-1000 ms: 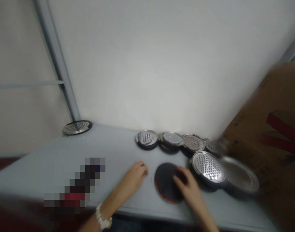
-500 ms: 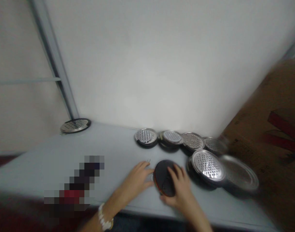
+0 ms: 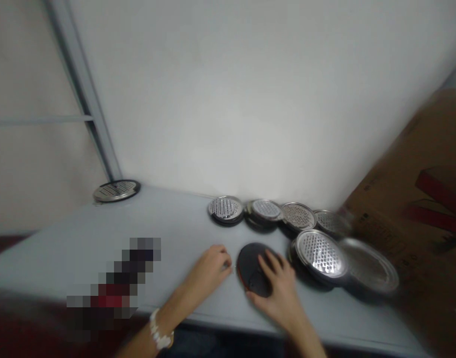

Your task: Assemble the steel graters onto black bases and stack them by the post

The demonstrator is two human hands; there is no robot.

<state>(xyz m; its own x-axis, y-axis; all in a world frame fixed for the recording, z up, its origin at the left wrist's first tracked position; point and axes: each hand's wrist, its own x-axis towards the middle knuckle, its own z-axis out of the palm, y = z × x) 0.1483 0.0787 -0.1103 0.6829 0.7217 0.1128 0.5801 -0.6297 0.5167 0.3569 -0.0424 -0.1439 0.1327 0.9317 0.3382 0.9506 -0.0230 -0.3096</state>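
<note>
A dark round disc (image 3: 253, 263) with a thin reddish-brown rim lies on the table in front of me. My right hand (image 3: 278, 283) grips it, fingers spread over its top and thumb at the near edge. Just left of the disc, my left hand (image 3: 215, 263) is closed, its fingers curled in. Something small and shiny may be at its fingertips, too blurred to name. Beyond the disc stand stacks of round metal graters with dark rims: one grater (image 3: 226, 209) at the back, another (image 3: 320, 254) close to my right hand.
A grey table (image 3: 168, 219) runs along a pale wall. At its far left corner lies another round grater (image 3: 118, 190). More graters (image 3: 298, 216) and a larger round metal piece (image 3: 371, 263) sit at the right, beside a cardboard box (image 3: 410, 209). A pixelated patch covers the left front.
My left hand has drawn slightly away from the disc and its fingers have curled closed. My right hand stays on the disc, which has barely shifted.
</note>
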